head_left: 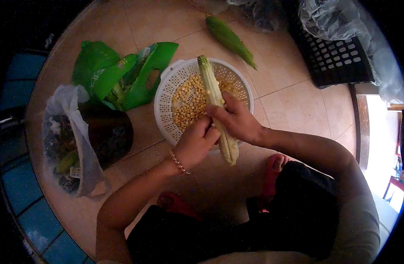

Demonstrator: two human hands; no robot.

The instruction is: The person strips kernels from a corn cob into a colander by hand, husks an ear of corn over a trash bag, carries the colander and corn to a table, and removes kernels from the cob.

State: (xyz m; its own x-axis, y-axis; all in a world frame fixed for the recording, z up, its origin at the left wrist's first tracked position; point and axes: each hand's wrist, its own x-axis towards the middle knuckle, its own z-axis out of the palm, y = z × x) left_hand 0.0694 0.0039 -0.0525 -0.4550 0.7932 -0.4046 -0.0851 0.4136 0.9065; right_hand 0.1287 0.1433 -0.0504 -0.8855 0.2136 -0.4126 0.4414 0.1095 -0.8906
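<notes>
Corncob (211,88), long, pale, largely bare, lay clasped midway in the right hand (236,118), the left hand (196,137) curled against it, any pinch hidden; it seemed light, stiff, best gripped midway

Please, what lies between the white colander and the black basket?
In the head view, only bare floor tiles separate the white colander from the black basket.

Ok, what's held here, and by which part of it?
A long, pale corn cob: the right hand grips its middle; fingers of the left hand touch it.
</notes>
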